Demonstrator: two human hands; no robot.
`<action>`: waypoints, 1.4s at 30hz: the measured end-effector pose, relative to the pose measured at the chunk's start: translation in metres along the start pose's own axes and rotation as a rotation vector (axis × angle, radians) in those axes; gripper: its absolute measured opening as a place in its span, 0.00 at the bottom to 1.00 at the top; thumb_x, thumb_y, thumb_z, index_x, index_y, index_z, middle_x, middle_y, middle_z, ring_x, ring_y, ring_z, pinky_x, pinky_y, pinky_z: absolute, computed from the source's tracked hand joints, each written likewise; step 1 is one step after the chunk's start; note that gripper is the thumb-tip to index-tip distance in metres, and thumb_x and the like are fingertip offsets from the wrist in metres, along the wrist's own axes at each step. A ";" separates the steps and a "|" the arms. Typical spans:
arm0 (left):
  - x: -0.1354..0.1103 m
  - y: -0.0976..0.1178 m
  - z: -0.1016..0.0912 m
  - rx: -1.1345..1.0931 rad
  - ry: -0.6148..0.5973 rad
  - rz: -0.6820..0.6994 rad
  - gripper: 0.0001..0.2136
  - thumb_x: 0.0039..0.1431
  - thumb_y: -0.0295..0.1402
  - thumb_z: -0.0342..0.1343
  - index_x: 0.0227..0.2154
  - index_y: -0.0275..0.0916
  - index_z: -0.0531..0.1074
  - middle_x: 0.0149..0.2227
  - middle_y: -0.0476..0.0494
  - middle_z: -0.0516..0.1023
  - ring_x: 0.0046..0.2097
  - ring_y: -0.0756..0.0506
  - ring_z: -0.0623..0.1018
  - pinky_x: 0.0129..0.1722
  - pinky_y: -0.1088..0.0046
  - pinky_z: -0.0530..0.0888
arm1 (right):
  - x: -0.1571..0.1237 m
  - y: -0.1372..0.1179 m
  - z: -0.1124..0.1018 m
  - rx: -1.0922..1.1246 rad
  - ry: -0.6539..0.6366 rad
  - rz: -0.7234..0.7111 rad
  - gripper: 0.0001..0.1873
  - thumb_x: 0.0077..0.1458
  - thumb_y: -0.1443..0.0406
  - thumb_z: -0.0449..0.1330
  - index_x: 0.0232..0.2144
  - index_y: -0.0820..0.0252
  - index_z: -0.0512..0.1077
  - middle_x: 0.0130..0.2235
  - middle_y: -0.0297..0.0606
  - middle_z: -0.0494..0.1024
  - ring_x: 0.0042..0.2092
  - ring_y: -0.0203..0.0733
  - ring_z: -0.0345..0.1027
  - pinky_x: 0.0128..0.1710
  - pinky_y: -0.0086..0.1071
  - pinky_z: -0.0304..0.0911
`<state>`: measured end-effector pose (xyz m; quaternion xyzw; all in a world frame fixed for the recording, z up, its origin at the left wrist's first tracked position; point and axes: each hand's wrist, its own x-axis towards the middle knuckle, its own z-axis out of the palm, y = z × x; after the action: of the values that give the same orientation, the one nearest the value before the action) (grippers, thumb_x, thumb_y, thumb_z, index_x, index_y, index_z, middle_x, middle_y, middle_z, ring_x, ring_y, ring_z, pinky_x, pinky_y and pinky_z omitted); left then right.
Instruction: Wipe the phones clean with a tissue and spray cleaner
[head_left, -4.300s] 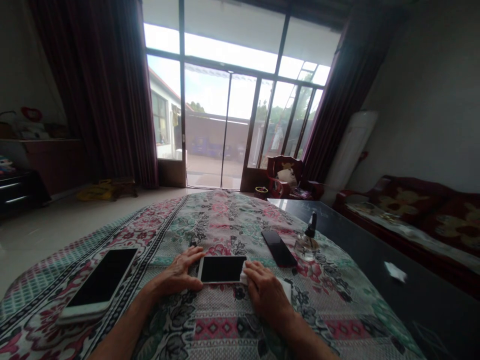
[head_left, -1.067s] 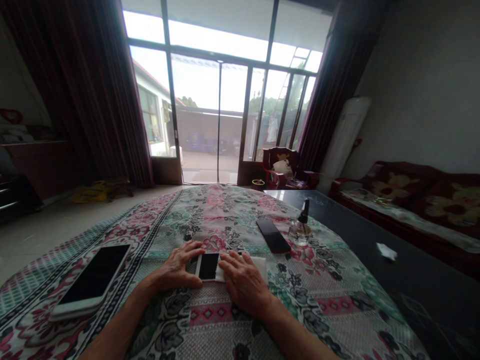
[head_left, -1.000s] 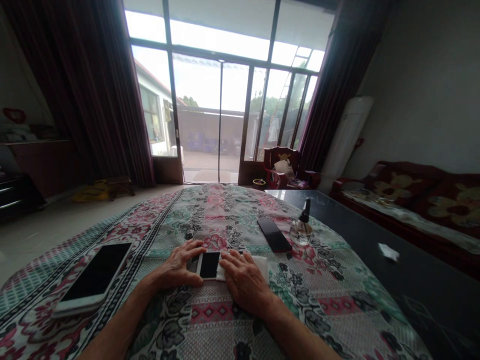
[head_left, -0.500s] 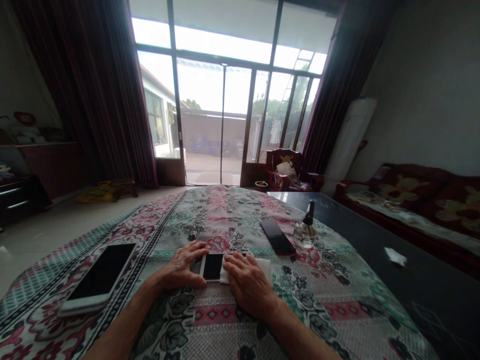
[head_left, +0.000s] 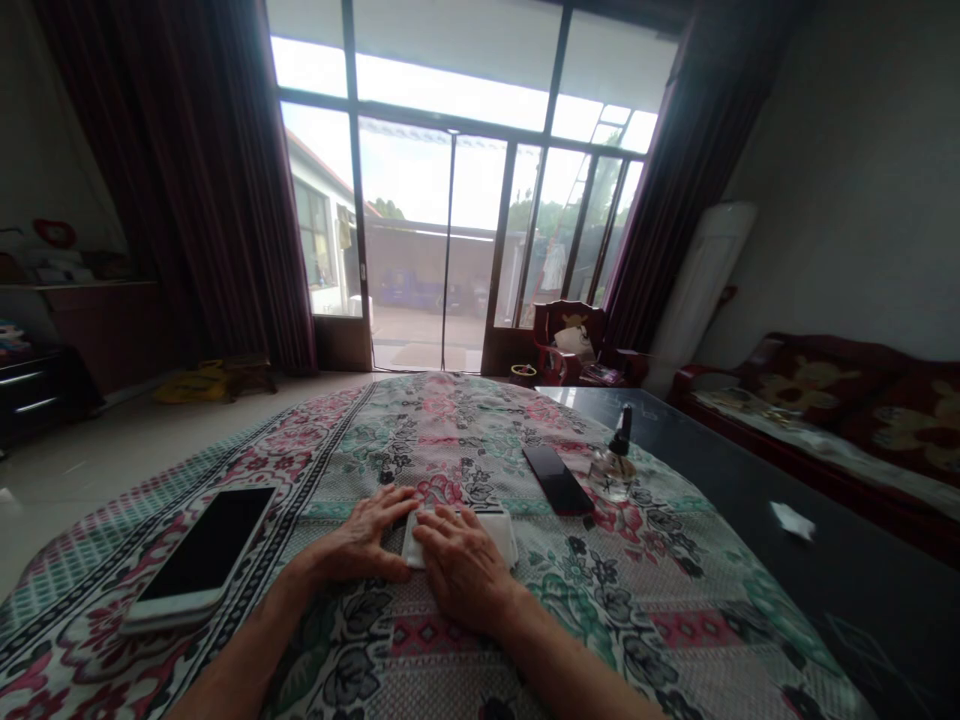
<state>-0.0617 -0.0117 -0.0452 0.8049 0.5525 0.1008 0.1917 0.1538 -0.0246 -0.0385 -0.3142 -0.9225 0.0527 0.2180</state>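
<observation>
A white-framed smartphone (head_left: 490, 511) lies flat on the table in front of me, its screen mostly hidden. My left hand (head_left: 369, 535) braces its left end, thumb at the near corner and fingers at the far one. Over the phone lies a white cloth (head_left: 507, 542). My right hand (head_left: 466, 565) presses it down, fingers together and nearly flat, reaching close to my left hand. To the left rests a larger white phone (head_left: 202, 550), dark screen up. Beyond my right hand are a dark phone (head_left: 557, 480) and a clear bottle with a black top (head_left: 613, 468).
A patterned tablecloth (head_left: 442, 420) covers the table. To the right is a dark tabletop (head_left: 720, 500) with a crumpled white tissue (head_left: 793, 521) on it. A red sofa (head_left: 825, 385) stands along the right wall, and a chair (head_left: 568, 330) by the glass doors.
My right hand has slid left along the phone with the white cloth, now covering the screen part that showed before. My left hand stays at the phone's left end.
</observation>
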 end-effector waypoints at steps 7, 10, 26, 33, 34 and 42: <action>0.001 -0.001 0.003 -0.004 0.021 0.005 0.40 0.44 0.47 0.63 0.60 0.42 0.59 0.66 0.42 0.51 0.67 0.36 0.47 0.64 0.56 0.48 | 0.000 -0.005 0.001 0.031 -0.007 0.002 0.16 0.60 0.65 0.49 0.50 0.55 0.66 0.57 0.36 0.68 0.59 0.44 0.56 0.59 0.42 0.47; -0.001 0.000 0.001 -0.029 0.012 0.005 0.40 0.44 0.48 0.63 0.61 0.45 0.59 0.67 0.43 0.51 0.67 0.35 0.46 0.64 0.54 0.48 | -0.010 0.004 -0.004 0.039 -0.005 0.045 0.17 0.60 0.65 0.50 0.51 0.53 0.66 0.58 0.34 0.68 0.60 0.44 0.56 0.60 0.43 0.47; 0.001 -0.007 0.006 -0.037 0.035 0.021 0.40 0.44 0.51 0.62 0.61 0.47 0.58 0.67 0.46 0.51 0.67 0.34 0.46 0.64 0.54 0.48 | -0.035 0.053 -0.020 0.006 -0.006 0.124 0.22 0.59 0.60 0.53 0.55 0.54 0.64 0.60 0.36 0.64 0.61 0.48 0.53 0.61 0.45 0.47; 0.000 -0.009 0.008 0.011 0.080 0.019 0.38 0.47 0.51 0.60 0.60 0.44 0.59 0.66 0.43 0.53 0.66 0.34 0.49 0.64 0.57 0.50 | -0.011 0.048 -0.017 0.041 0.006 0.026 0.20 0.58 0.59 0.54 0.52 0.54 0.66 0.58 0.36 0.68 0.58 0.44 0.58 0.59 0.41 0.49; 0.000 -0.008 0.007 0.014 0.086 0.014 0.37 0.47 0.50 0.59 0.60 0.44 0.59 0.66 0.43 0.53 0.66 0.35 0.50 0.64 0.58 0.50 | -0.008 0.049 -0.016 0.043 0.013 0.022 0.19 0.58 0.59 0.55 0.51 0.54 0.67 0.57 0.36 0.68 0.58 0.44 0.58 0.58 0.41 0.49; 0.011 -0.004 -0.007 -0.002 0.015 -0.045 0.41 0.44 0.48 0.61 0.61 0.43 0.56 0.65 0.41 0.55 0.65 0.35 0.54 0.62 0.59 0.55 | -0.005 0.053 -0.013 0.053 0.068 0.023 0.19 0.56 0.60 0.57 0.50 0.53 0.67 0.56 0.35 0.69 0.57 0.43 0.59 0.58 0.40 0.48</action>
<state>-0.0636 0.0014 -0.0416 0.7913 0.5719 0.1028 0.1905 0.1925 0.0139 -0.0410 -0.3205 -0.9092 0.0692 0.2567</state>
